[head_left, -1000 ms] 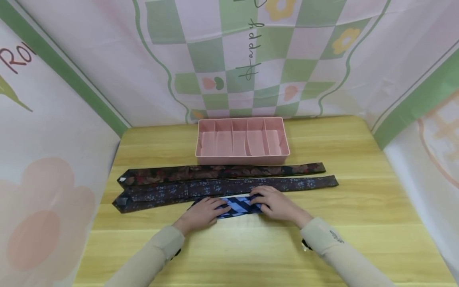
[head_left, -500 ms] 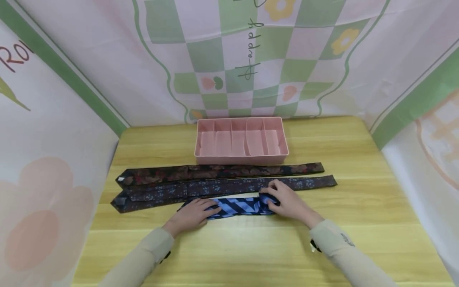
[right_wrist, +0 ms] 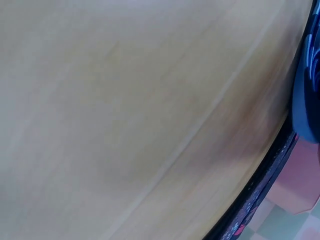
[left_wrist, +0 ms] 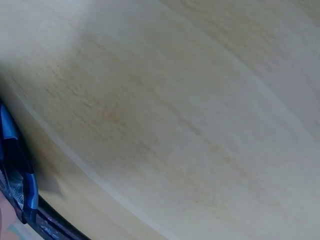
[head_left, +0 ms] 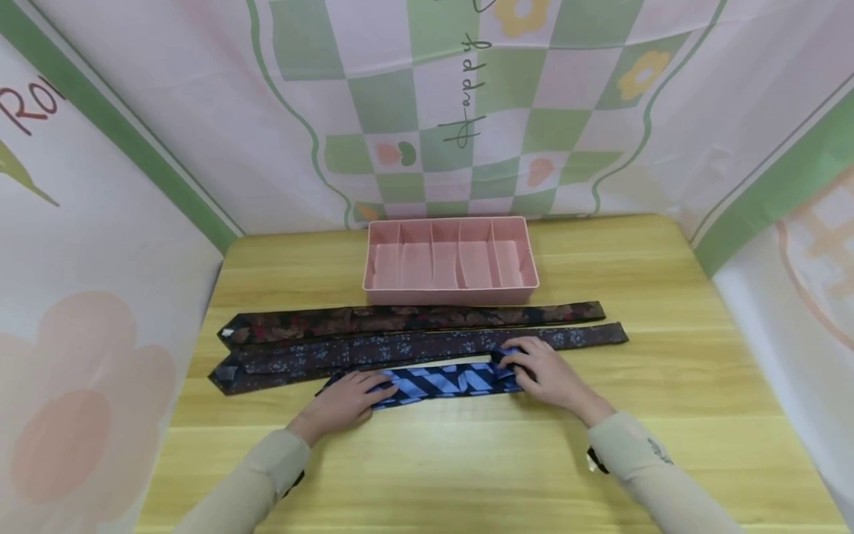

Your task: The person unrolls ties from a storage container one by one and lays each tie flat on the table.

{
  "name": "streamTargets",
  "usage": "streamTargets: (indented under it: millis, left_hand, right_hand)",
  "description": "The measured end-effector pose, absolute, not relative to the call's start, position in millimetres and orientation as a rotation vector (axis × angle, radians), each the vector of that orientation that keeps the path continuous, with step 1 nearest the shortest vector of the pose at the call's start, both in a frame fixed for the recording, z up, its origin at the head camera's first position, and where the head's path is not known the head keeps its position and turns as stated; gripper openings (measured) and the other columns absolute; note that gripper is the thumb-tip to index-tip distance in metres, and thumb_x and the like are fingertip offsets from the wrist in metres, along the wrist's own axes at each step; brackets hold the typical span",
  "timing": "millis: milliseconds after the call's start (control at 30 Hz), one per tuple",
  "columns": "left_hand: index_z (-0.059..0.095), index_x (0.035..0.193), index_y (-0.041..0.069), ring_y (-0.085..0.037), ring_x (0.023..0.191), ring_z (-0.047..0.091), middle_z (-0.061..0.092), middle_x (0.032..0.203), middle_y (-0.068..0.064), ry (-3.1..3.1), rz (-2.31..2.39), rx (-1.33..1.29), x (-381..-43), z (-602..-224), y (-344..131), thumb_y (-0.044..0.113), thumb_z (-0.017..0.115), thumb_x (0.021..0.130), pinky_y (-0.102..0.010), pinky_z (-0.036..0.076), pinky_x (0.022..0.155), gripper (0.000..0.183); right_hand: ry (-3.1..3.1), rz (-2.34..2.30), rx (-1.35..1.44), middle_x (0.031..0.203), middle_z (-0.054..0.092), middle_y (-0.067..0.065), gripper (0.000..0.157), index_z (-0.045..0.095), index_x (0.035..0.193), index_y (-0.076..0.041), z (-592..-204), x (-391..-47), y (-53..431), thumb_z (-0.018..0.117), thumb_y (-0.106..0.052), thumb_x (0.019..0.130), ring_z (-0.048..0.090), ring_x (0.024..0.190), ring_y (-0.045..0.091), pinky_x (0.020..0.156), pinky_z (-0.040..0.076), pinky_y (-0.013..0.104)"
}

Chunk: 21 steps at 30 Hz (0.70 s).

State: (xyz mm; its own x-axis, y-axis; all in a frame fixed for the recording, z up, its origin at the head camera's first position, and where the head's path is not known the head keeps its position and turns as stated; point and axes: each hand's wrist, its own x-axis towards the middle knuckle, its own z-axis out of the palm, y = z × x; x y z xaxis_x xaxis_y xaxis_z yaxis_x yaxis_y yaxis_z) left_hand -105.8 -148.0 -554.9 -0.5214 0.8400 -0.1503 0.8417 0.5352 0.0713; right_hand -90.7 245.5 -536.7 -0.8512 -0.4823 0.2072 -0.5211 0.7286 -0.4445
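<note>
A blue-and-navy striped necktie (head_left: 434, 382) lies crosswise on the table, nearest to the person. My left hand (head_left: 347, 400) rests over its left part, fingers stretched along the cloth. At the other end my right hand (head_left: 550, 380) grips a bunched fold of the tie, thumb and fingers curled round it. Parts of both tie ends are hidden under the hands. Only an edge of the striped necktie (left_wrist: 11, 125) shows in the left wrist view. In the right wrist view a rounded fold of the necktie (right_wrist: 301, 102) stands at the right border.
Just behind lies a dark necktie with small blue flowers (head_left: 414, 347), and beyond it a brown floral necktie (head_left: 287, 328). A pink divided box (head_left: 450, 297) stands at the back of the wooden table (head_left: 427, 460), against a printed cloth backdrop (head_left: 567, 81).
My hands have moved apart, the left one to the left and the right one to the right. The right hand has gathered up the tie's end, and more of the striped cloth shows between them.
</note>
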Motion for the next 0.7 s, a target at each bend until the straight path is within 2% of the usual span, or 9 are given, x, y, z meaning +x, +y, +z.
streamTargets:
  millis: [67, 133, 200, 267, 367, 467, 567, 700]
  left_hand:
    - [0.043, 0.143, 0.024, -0.024, 0.13, 0.048, 0.047, 0.144, -0.003, 2.606, -0.01, 1.442, -105.6, -556.3, -148.6, 0.022, 0.051, 0.096, -0.043, 0.042, 0.108, 0.047]
    - [0.044, 0.142, 0.024, -0.024, 0.129, 0.049, 0.048, 0.144, -0.003, 2.612, -0.008, 1.452, -105.4, -557.5, -149.2, 0.022, 0.052, 0.096, -0.043, 0.042, 0.108, 0.047]
    - [0.044, 0.142, 0.024, -0.024, 0.129, 0.049, 0.048, 0.143, -0.003, 2.615, -0.012, 1.461, -105.2, -558.1, -150.0, 0.023, 0.053, 0.095, -0.043, 0.043, 0.107, 0.047]
    - [0.045, 0.142, 0.025, -0.024, 0.129, 0.049, 0.048, 0.143, -0.003, 2.612, -0.019, 1.46, -104.8, -557.4, -151.1, 0.023, 0.053, 0.095, -0.042, 0.043, 0.107, 0.047]
    - [0.045, 0.142, 0.025, -0.024, 0.13, 0.048, 0.048, 0.144, -0.003, 2.604, -0.036, 1.453, -103.8, -554.7, -153.5, 0.023, 0.053, 0.095, -0.042, 0.043, 0.107, 0.047]
    - [0.045, 0.141, 0.025, -0.024, 0.129, 0.049, 0.049, 0.143, -0.003, 2.603, -0.031, 1.447, -102.8, -551.2, -155.9, 0.023, 0.053, 0.095, -0.042, 0.043, 0.107, 0.047]
    - [0.048, 0.14, 0.024, -0.024, 0.128, 0.05, 0.051, 0.141, -0.003, 2.609, -0.001, 1.448, -102.0, -548.9, -158.2, 0.021, 0.054, 0.094, -0.042, 0.044, 0.106, 0.046]
    - [0.05, 0.138, 0.023, -0.025, 0.127, 0.051, 0.052, 0.139, -0.004, 2.621, 0.037, 1.447, -100.9, -550.0, -162.5, 0.021, 0.053, 0.094, -0.044, 0.044, 0.104, 0.044]
  right_hand:
    - [-2.863, 0.771, 0.77, 0.113, 0.06, 0.009, 0.004, 0.066, 0.089, -0.02, -536.3, -90.8, 243.6, 0.064, -0.018, 0.087, 0.055, 0.105, 0.029, 0.089, 0.046, 0.053]
    - [-2.871, 0.748, 0.721, 0.108, 0.059, 0.009, 0.013, 0.061, 0.082, -0.02, -536.4, -91.3, 242.0, 0.072, -0.027, 0.082, 0.056, 0.099, 0.027, 0.085, 0.048, 0.049]
    - [-2.872, 0.71, 0.676, 0.104, 0.058, 0.009, 0.023, 0.055, 0.078, -0.018, -536.9, -92.0, 242.1, 0.076, -0.029, 0.078, 0.056, 0.093, 0.026, 0.08, 0.049, 0.046]
    - [-2.862, 0.68, 0.649, 0.102, 0.058, 0.01, 0.026, 0.053, 0.078, -0.015, -538.1, -93.0, 243.8, 0.076, -0.025, 0.077, 0.056, 0.092, 0.027, 0.08, 0.049, 0.046]
    - [-2.835, 0.675, 0.67, 0.109, 0.059, 0.013, 0.017, 0.06, 0.089, -0.01, -539.4, -93.2, 249.3, 0.071, -0.012, 0.076, 0.056, 0.1, 0.032, 0.086, 0.049, 0.051]
    - [-2.786, 0.698, 0.784, 0.115, 0.062, 0.014, 0.029, 0.067, 0.101, -0.009, -539.7, -92.8, 256.3, 0.063, 0.002, 0.074, 0.056, 0.109, 0.035, 0.092, 0.045, 0.057]
    - [-2.747, 0.659, 0.905, 0.109, 0.066, 0.01, 0.037, 0.072, 0.096, -0.011, -538.8, -92.8, 263.4, 0.058, 0.011, 0.071, 0.058, 0.107, 0.032, 0.093, 0.046, 0.055]
    - [-2.773, 0.623, 0.9, 0.097, 0.069, 0.004, 0.034, 0.073, 0.085, -0.014, -537.3, -91.8, 272.3, 0.055, 0.012, 0.072, 0.06, 0.099, 0.027, 0.091, 0.047, 0.048]
